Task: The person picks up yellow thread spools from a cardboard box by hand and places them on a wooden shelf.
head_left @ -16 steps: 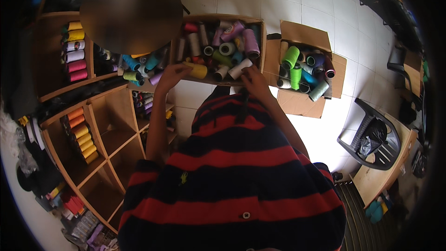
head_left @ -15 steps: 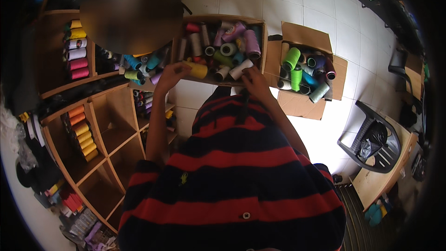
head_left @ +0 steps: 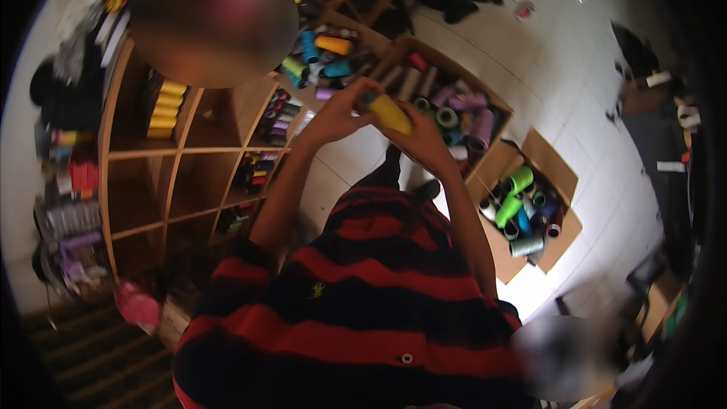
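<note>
A yellow spool of thread [head_left: 392, 115] is held up in front of me, tilted, between my two hands. My left hand [head_left: 338, 115] closes around its upper left end, where a dark base shows. At the other end, the fingers of my right hand [head_left: 422, 138] grip the yellow side. Just beyond them stands a wooden box [head_left: 496, 95] of mixed thread spools, among them a purple spool [head_left: 482, 127] and a white-ended one. Part of the box's near edge is hidden by my right hand.
At the right, an open cardboard box [head_left: 556, 163] holds green, blue and dark spools. A wooden cubby shelf [head_left: 178, 153] stands on the left, with a column of yellow spools [head_left: 165, 110] in one compartment. Loose blue and orange spools [head_left: 333, 45] lie beyond my left hand. Blurred patches hide two areas.
The yellow spool has been lifted from the box's near edge and is now in both hands. My right hand has left the white spool. The view has turned toward the left shelf.
</note>
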A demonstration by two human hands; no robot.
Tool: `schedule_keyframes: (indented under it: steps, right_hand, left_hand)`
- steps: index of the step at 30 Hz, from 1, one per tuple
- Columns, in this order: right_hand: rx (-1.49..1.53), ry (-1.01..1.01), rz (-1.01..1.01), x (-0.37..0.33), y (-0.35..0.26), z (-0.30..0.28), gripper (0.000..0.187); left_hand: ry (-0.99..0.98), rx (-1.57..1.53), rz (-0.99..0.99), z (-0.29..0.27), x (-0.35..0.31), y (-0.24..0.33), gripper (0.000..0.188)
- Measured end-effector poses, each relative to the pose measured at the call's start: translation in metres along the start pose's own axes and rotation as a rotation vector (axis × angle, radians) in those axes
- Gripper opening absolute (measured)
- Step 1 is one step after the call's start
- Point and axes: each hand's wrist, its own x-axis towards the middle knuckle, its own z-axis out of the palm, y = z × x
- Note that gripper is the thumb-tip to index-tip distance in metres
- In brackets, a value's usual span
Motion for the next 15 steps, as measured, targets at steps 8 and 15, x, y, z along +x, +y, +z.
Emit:
schedule_keyframes:
  steps: [8,15]
  right_hand:
    - [0.793,-0.225,0.27,-0.003,-0.001,0.033,0.05]
    - [0.8,-0.382,0.232,0.012,-0.009,0.077,0.069]
  left_hand:
    - [0.437,-0.469,-0.12,-0.007,-0.056,-0.031,0.037]
    - [0.441,-0.681,-0.246,0.016,-0.069,-0.054,0.049]
